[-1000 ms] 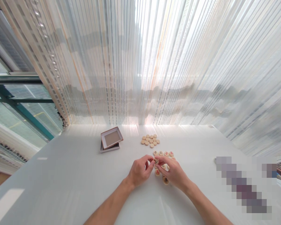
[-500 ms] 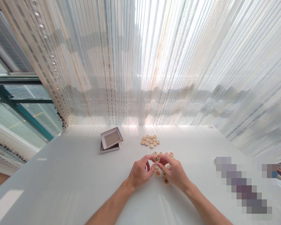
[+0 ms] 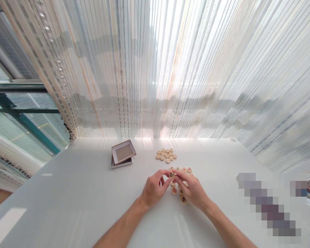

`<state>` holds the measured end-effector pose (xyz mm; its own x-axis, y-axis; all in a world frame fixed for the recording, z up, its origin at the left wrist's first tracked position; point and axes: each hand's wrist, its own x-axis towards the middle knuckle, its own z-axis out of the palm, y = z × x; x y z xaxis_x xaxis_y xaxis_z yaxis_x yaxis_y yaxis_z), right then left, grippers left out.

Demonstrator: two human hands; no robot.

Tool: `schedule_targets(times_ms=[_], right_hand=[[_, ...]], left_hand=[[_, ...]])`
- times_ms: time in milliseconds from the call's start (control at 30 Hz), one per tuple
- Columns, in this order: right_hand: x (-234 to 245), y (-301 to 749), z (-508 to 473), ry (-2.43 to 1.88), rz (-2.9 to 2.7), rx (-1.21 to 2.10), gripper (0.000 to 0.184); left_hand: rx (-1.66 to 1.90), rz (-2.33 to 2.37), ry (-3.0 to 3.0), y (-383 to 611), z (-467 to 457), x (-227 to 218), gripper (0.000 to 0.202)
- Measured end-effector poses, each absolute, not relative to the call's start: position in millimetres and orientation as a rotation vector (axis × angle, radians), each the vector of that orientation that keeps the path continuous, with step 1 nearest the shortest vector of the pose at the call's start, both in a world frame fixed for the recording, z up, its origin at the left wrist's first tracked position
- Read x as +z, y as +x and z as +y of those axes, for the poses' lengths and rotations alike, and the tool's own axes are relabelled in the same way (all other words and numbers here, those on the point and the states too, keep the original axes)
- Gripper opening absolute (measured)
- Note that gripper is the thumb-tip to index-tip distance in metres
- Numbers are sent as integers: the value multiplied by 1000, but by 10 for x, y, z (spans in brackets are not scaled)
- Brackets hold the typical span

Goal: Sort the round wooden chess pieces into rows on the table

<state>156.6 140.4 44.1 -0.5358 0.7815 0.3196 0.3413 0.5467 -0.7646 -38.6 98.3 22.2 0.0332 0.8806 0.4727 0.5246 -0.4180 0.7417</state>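
Between the fingertips of both hands is a round Chinese chess piece (image 3: 172,175) with a black character, held up over the other pieces. My left hand (image 3: 154,187) pinches it from the left side. From the right, the thumb and fingers of my right hand (image 3: 193,189) close on the same piece. Under and around them lie more face-up pieces, among them a red-marked piece (image 3: 174,190) and a black-marked piece (image 3: 183,199). At the back of this group is a row of pieces (image 3: 184,169). My right hand hides part of the group.
Farther back, several pieces (image 3: 167,155) with plain tops lie in a cluster. To the left, a shallow box lid (image 3: 124,152) leans tilted on its box base (image 3: 121,165). A string curtain (image 3: 144,86) hangs behind the white table (image 3: 67,199). A pixelated patch covers the right side.
The held piece has shifted slightly left and tilted a little between my fingertips. My right fingers have moved slightly left with it. The surrounding pieces stay in place.
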Motion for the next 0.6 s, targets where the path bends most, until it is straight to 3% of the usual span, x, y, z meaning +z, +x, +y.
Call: schedule_targets(times_ms=[600], right_hand=[[516, 1535, 1377, -836, -2029, 1002, 27]], left_hand=[[1343, 1345, 1993, -385, 976, 219, 31]])
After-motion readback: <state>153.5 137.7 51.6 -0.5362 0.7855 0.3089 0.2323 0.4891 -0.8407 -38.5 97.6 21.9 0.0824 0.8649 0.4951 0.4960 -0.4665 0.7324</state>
